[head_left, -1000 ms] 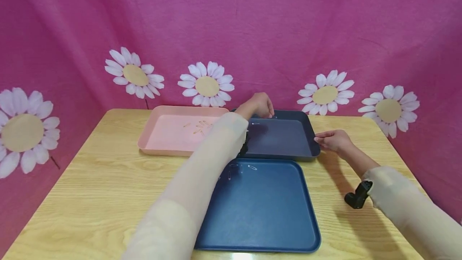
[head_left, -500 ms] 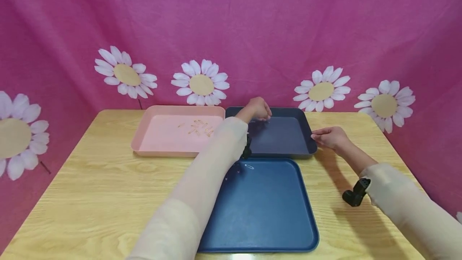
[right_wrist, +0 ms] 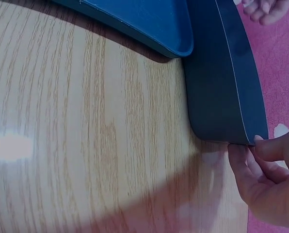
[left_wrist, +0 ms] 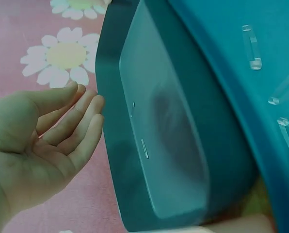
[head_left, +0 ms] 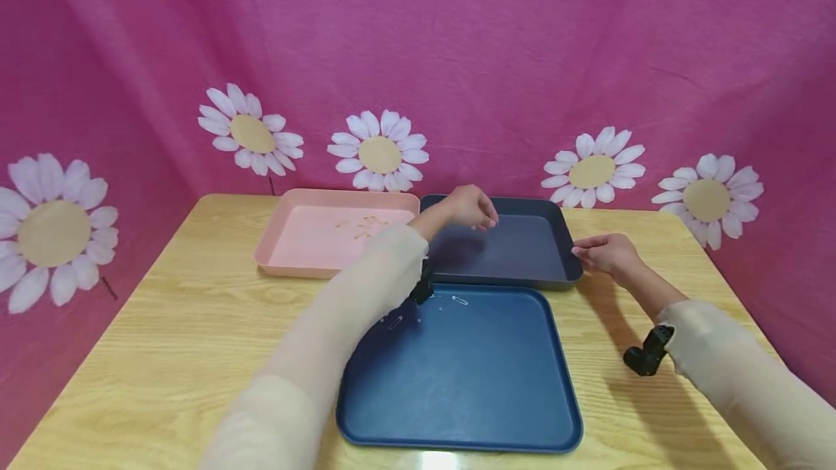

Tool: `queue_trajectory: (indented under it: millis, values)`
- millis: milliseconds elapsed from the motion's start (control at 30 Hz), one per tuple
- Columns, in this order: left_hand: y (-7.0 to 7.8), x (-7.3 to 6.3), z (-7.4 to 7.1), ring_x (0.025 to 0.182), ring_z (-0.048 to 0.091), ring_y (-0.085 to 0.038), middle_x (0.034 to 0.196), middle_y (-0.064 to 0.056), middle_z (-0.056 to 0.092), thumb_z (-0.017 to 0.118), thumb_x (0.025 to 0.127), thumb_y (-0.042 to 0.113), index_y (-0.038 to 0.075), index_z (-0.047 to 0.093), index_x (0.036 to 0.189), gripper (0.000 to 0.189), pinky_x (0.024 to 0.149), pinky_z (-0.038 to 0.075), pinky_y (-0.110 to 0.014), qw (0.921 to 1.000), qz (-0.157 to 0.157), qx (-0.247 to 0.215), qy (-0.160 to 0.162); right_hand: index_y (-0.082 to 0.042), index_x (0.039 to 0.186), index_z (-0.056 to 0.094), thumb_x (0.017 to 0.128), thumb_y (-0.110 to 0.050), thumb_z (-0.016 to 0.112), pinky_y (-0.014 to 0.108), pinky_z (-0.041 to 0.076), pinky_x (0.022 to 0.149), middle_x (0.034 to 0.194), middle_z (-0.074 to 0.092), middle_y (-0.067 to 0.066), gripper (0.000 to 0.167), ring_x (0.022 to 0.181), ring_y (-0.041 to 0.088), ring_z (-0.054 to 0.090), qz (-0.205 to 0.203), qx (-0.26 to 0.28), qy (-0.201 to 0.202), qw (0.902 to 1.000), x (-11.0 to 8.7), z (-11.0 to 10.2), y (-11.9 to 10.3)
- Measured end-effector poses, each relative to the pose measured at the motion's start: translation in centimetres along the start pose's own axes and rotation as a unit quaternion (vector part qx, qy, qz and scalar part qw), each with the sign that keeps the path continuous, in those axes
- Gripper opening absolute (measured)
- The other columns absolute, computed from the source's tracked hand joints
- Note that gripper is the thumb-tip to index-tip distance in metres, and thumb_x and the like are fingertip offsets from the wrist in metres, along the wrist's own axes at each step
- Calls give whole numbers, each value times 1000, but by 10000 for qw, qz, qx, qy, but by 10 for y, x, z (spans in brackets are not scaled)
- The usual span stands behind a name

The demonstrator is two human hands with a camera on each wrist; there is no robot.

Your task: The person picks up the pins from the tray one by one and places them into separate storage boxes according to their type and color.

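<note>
My left hand [head_left: 472,207] hovers over the dark grey tray [head_left: 522,252], its fingers loosely bent. In the left wrist view nothing shows between those fingers. Two small silver safety pins lie in that tray, one of them a clear safety pin [left_wrist: 144,149]. My right hand [head_left: 607,252] pinches the tray's right rim between thumb and fingers, also seen in the right wrist view, where the hand [right_wrist: 275,179] is at the tray's corner. Nearer to me lies a blue tray [head_left: 470,376] with several silver safety pins, such as the safety pin [head_left: 460,300]; my left sleeve hides part of it.
A pink tray [head_left: 307,238] at the back left holds several gold-coloured safety pins [head_left: 371,225]. The trays stand on a wooden table [head_left: 183,325]. Behind it hangs a pink cloth [head_left: 483,56] with daisies.
My left hand has drawn back a little toward me from the grey tray's far side, and its forearm has shifted left. My right hand keeps its pinch on the rim.
</note>
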State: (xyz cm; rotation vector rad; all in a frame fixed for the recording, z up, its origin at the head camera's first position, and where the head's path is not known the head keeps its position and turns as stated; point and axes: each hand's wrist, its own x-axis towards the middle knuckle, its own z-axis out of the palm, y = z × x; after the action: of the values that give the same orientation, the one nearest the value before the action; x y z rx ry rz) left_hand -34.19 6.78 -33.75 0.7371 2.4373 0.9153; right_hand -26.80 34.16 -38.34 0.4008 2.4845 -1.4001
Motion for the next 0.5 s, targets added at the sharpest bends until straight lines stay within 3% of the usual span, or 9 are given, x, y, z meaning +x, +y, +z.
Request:
queue_trajectory:
  millis: [100,233,500]
  values:
    - [-1,-12,4,97,68,-25,105,-12,73,66,91,14,3,72,107,21,83,57,-29,9996,287,53,-31,18,133,44,94,-12,58,20,58,71,71,58,-16,50,66,-6,56,21,3,-5,10000,0,-1,1]
    - [0,-30,8,87,66,-16,100,-9,74,67,90,15,4,73,105,20,77,54,-20,9974,607,386,-65,17,133,44,94,-12,58,20,58,71,71,57,-17,51,66,-6,56,28,15,21,10000,2,-1,4]
    - [-4,-64,23,95,67,-17,100,-8,75,67,90,14,5,73,104,18,82,53,-19,9897,1170,754,-330,17,135,41,94,-10,58,20,58,70,69,59,-18,52,66,-6,57,4,112,-17,9999,4,-1,3]
